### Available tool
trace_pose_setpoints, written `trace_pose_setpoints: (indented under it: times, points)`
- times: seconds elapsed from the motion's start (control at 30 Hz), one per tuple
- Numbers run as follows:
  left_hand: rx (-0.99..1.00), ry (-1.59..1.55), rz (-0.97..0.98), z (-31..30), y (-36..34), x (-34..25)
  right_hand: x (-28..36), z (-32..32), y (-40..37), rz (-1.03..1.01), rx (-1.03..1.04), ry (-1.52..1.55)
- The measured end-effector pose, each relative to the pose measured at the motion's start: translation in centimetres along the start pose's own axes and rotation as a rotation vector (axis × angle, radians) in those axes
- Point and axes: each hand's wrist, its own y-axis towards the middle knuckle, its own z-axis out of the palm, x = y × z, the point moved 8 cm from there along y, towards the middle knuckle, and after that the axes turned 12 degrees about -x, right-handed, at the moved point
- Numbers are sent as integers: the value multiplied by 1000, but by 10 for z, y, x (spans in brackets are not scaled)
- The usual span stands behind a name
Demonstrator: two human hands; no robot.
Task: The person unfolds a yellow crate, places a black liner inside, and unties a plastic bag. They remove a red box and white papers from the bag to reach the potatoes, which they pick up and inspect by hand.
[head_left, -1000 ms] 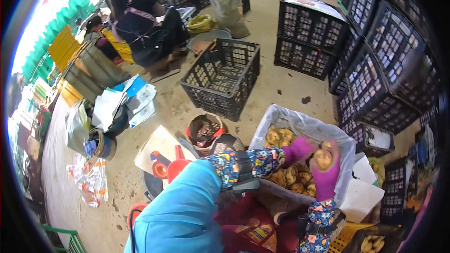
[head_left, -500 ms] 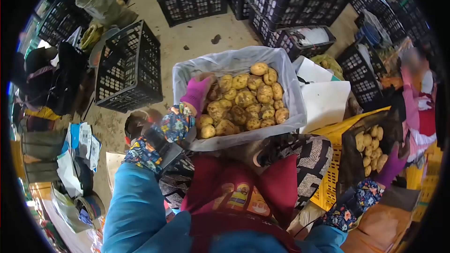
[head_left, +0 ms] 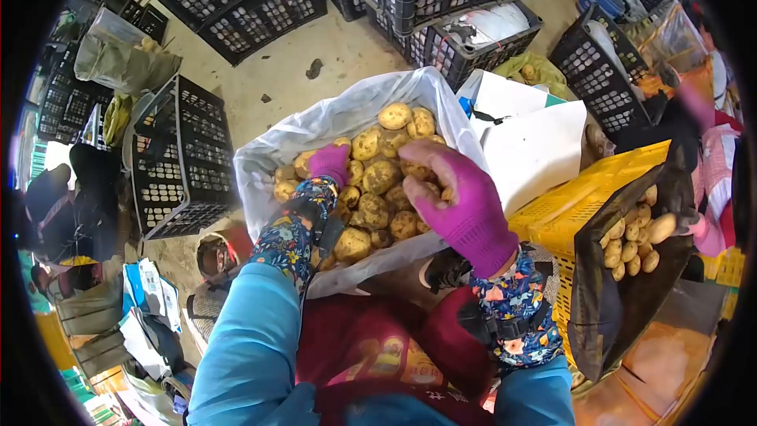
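Note:
Potatoes (head_left: 380, 177), many smeared with soil, lie in a crate lined with a whitish plastic sheet (head_left: 264, 146), in front of my knees. My left hand (head_left: 330, 164), in a purple glove, reaches down among the potatoes on the left side; its fingers are hidden. Over the right side of the same crate is my right hand (head_left: 457, 201), also gloved in purple. Its thumb and fingers are spread apart, with potatoes visible below and between them.
At right, a yellow crate (head_left: 552, 225) with a dark lining (head_left: 603, 308) holds cleaner-looking potatoes (head_left: 631, 244); another person's pink-gloved hand (head_left: 694, 225) is at one of them. White cardboard (head_left: 536, 150) lies between the crates. Black crates (head_left: 181, 158) stand left and behind.
My right hand has moved left from the yellow crate to above the lined crate, no longer at its potatoes. My left hand stays among the potatoes; the view has shifted and turned.

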Motion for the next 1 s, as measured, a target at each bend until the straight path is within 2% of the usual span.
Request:
trace_pose_setpoints:
  times: [0.03, 0.13, 0.17, 0.23, 0.27, 0.33, 0.37, 0.43, 0.47, 0.5, 0.6, 0.63, 0.7, 0.73, 0.77, 0.8, 0.87, 0.93, 0.97, 1.0]
  points:
    - [-9, 20, 20, 3, 3, -2, 0, 1, 2, 54, 17, -90]
    - [-78, -272, -36, 0, 6, 16, -1, 3, 8, 29, 6, -143]
    - [21, -785, -151, -12, -4, 20, -8, 7, 8, 92, 53, -195]
    - [243, -1193, -293, -52, -27, 12, -26, 19, 5, 219, 150, -290]
    - [355, -1398, -368, -72, -41, 7, -21, 23, 8, 94, 60, -255]
    - [340, -1735, -355, -113, -84, 1, -1, 35, 6, -164, -108, -176]
    - [326, -1904, -336, -133, -106, -3, 19, 43, 5, -223, -111, -171]
    - [415, -2049, -207, -184, -140, -27, 27, 68, -4, -319, -90, -272]
    - [466, -2116, -137, -206, -155, -41, 30, 79, -7, -364, -84, -324]
    - [520, -2180, -63, -220, -166, -52, 37, 80, -6, -375, -118, -248]
    - [473, -2350, -92, -230, -176, -54, 48, 86, -6, -442, -64, -284]
    - [482, -2377, -21, -241, -183, -56, 46, 86, -5, -449, -65, -227]
    - [163, -1868, 39, -235, -181, -43, 42, 85, -6, -445, -65, -117]
    - [21, -1607, 62, -235, -180, -38, 31, 81, -4, -298, -50, -36]
    - [49, -1778, 34, -235, -187, -40, 25, 77, -3, -152, -36, 46]
    - [49, -1736, 36, -237, -188, -40, 18, 76, -3, -2, -25, 130]
    - [56, -1646, 39, -244, -188, -40, 9, 68, 3, 108, -117, 204]
    - [192, -1915, 45, -250, -185, -40, -12, 60, 14, 241, -149, 356]
    - [262, -2050, 41, -251, -184, -39, -33, 51, 21, 339, -107, 212]
    - [259, -2115, 16, -246, -180, -33, -38, 47, 25, 206, -122, 89]
